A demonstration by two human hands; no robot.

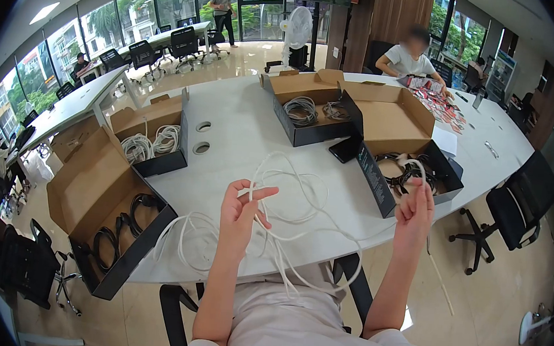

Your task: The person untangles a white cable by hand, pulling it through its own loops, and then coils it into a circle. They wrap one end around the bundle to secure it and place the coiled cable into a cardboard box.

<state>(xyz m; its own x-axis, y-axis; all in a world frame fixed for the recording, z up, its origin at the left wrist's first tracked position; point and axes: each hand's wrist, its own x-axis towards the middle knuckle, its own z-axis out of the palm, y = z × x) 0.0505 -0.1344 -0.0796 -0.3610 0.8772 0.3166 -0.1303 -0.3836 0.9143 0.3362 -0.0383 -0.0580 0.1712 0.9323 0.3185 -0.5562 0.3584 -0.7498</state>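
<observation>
Above the table's near edge, my left hand (pixel 245 211) has its fingers bent round strands of a long white cable (pixel 299 218). Loose loops of that cable spread over the white table (pixel 236 112) between and below my hands. My right hand (pixel 415 209) is raised at the right, fingers closed on another stretch of the same cable, whose tail hangs down past the table edge. Just behind my right hand, an open box (pixel 381 183) holds dark cables. A phone (pixel 345 149) lies beside that box.
Open boxes with white cables (pixel 175 156), black cables (pixel 115 264) and grey cables (pixel 307 132) stand around the tabletop. Across the table a person (pixel 408 62) sits by a pile of red and white items (pixel 437 105). Black chairs (pixel 518 196) flank the table.
</observation>
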